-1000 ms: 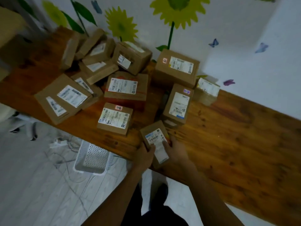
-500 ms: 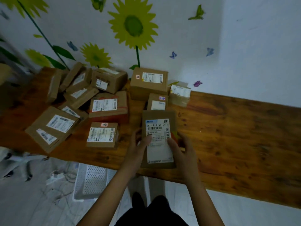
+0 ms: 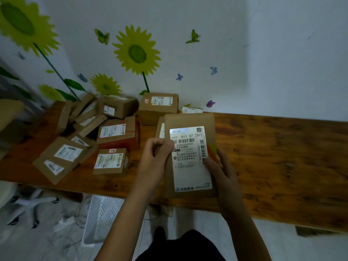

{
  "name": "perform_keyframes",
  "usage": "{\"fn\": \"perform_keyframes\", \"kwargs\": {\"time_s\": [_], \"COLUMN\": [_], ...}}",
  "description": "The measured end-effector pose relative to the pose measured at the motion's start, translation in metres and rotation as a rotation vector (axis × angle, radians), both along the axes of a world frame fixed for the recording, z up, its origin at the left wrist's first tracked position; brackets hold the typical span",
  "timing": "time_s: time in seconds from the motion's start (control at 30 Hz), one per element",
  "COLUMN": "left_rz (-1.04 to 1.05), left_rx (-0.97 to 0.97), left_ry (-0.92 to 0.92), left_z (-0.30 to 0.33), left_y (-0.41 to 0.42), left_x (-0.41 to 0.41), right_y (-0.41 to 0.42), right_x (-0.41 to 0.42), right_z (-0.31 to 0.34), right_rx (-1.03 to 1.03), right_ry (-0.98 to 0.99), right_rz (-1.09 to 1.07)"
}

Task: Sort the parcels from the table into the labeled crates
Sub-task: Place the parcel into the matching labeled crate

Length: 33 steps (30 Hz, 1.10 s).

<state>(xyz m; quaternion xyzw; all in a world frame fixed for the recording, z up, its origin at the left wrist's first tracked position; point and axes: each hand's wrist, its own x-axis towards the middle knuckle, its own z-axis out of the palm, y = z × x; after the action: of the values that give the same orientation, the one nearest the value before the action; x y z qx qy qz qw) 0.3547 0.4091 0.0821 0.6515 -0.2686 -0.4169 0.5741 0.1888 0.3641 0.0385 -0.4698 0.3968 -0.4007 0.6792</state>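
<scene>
I hold a brown cardboard parcel (image 3: 189, 122) upright in front of me, its white shipping label facing me and reading "661- B11 57 [57]". My left hand (image 3: 157, 152) grips its left edge with the thumb on the label. My right hand (image 3: 220, 167) grips the right edge lower down. Several more brown parcels with white labels lie on the left half of the wooden table (image 3: 273, 157), among them a small one (image 3: 111, 161) near the front edge and a taller one (image 3: 159, 105) against the wall.
A white perforated crate (image 3: 102, 217) stands on the floor under the table's front edge, left of my legs. Cables and loose items lie on the floor at far left. The wall behind carries sunflower and butterfly stickers.
I have lifted the parcel from the table's front edge and raised it closer to my face, label toward me. The view has tilted up toward the wall.
</scene>
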Motion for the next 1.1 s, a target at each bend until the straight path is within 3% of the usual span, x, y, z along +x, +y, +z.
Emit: {"fn": "perform_keyframes", "kwargs": {"time_s": [0.5,1.1], "left_rz": [-0.003,-0.006], "left_rx": [-0.012,-0.039], "left_ry": [-0.02,-0.029], "left_z": [0.017,0.021], "left_y": [-0.005,0.001], "left_x": [-0.034,-0.045], "right_y": [0.009,0.015], "right_x": [-0.03,-0.039], "right_z": [0.008,0.011], "right_rx": [-0.146,-0.136], "right_ry": [0.029,-0.005], "right_rz": [-0.021,-0.038]}}
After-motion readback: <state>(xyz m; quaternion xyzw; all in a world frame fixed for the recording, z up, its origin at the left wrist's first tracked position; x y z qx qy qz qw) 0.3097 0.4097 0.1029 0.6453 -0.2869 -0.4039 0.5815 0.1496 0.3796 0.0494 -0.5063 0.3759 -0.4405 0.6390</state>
